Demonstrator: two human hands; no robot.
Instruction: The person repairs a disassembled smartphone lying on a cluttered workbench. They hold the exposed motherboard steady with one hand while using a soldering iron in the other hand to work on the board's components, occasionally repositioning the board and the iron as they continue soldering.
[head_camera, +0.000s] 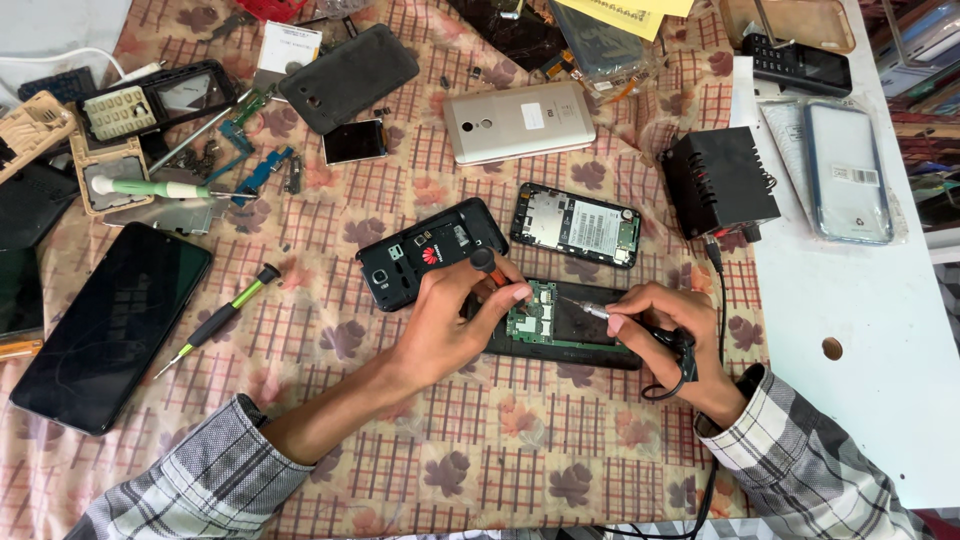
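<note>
This is a phone repair workshop. A counter (860, 400) under a checked cloth (400, 440) is strewn with opened phones (573, 224), loose back covers (348, 76), bare circuit boards (533, 314) and screwdrivers (218, 318). Right of the opened phones sits a black power box (718, 180) with a cable.

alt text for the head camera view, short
Two hands work on an opened phone on a patterned cloth: the left hand holds an orange-handled tool, the right hand a thin metal-tipped probe on its green circuit board. Other phones and parts lie around.
</note>
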